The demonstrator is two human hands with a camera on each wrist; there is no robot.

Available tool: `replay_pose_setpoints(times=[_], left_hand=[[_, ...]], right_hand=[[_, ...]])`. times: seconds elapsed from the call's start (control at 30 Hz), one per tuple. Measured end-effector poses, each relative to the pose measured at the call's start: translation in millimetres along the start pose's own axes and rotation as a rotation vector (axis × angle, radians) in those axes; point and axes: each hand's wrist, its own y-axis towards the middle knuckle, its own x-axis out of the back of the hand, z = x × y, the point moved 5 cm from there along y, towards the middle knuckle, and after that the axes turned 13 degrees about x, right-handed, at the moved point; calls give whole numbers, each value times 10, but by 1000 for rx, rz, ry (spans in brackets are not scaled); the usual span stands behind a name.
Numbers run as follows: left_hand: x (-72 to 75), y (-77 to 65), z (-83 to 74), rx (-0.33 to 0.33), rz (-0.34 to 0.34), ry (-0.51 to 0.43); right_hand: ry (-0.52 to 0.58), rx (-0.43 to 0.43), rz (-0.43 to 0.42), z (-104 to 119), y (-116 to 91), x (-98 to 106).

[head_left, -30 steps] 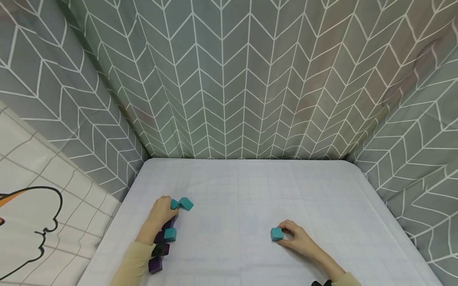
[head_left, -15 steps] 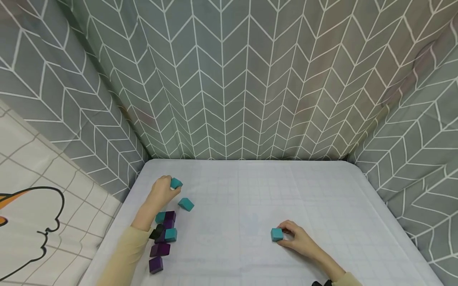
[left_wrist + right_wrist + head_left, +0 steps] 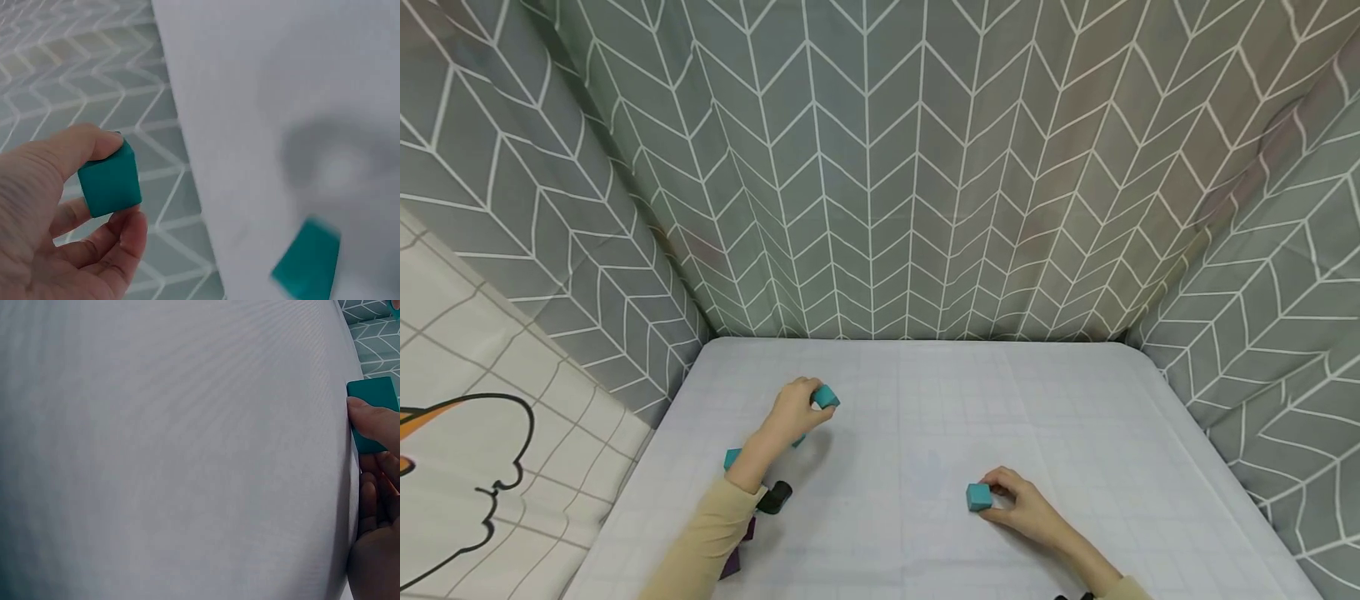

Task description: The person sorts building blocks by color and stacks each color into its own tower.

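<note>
In the head view my left hand [image 3: 792, 410] is raised over the left part of the table, pinching a teal cube [image 3: 825, 397] between thumb and fingers. The left wrist view shows that cube [image 3: 111, 180] with the thumb on top and fingers below. Toward the front right, my right hand [image 3: 1021, 506] grips a second teal block [image 3: 979, 497] at or close to the tabletop; the right wrist view has its thumb across this block [image 3: 375, 400]. Another teal block [image 3: 309, 262] lies on the table below the left hand, mostly hidden by it in the head view.
Under the left forearm, a teal block [image 3: 732, 457] and purple blocks [image 3: 731, 564] show partly; the arm covers others. White cloth covers the table [image 3: 880, 533]. Patterned grey curtains [image 3: 895, 183] hang behind and at both sides.
My left hand first lifted its teal cube up from beside the other blocks, then carried it right. The left forearm now covers most of the purple blocks. The right hand has stayed in place.
</note>
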Motion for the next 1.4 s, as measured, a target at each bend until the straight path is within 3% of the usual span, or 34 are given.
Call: replay_pose_setpoints(times=[0.23,0.47,0.6,0.97,1.4], left_hand=[[-521,-99,-329,-61,113,19],[-1044,-338,-572,-92,256,-36],[-1248,-450,-710,-118,306,-50],[-1611,-652,-1005,-233,359,-28],[-1750,-702,-1167,-300,296,-34]], right_hand=[[-28,3,-2,-28,-9,10],[-45,56,-18,-8,7,6],[-80,58,-31,-8,22,11],[-90,54,-34,-16,30,8],[-70,95,-47,77,60,29]])
